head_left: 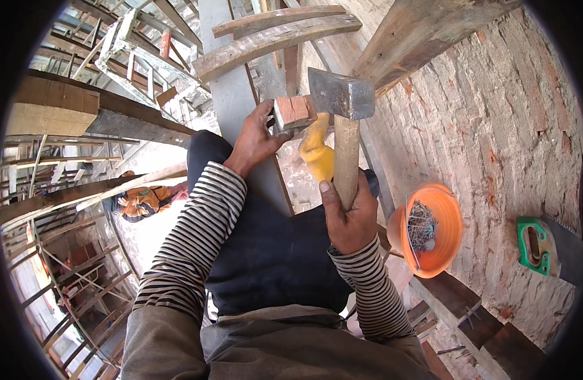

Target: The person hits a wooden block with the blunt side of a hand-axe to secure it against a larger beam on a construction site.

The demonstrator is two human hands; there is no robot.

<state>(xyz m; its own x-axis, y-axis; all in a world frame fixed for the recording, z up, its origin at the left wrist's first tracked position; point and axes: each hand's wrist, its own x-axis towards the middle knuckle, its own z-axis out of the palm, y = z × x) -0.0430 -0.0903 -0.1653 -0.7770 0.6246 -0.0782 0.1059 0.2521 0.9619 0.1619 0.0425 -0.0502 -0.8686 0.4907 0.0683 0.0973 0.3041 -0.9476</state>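
In my right hand (350, 218) is a hatchet (346, 149), gripped low on its wooden handle with the metal head up. My left hand (256, 136) grips a short wood block (294, 112) with a reddish cut end, fingers and thumb on its sides. The hatchet's blade edge is close beside the block; I cannot tell whether they touch. Behind the handle, a yellow boot (317, 152) shows partly. To the right of my right hand, an orange bucket (453, 228) holds many loose nails (422, 228).
A handsaw (537, 247) with a green handle is at the right, by the rough brick wall (469, 126). A grey plank (231, 95) runs under my left arm. Curved timbers (279, 41) lie ahead. Scaffold poles and a person (146, 201) in orange are below left.
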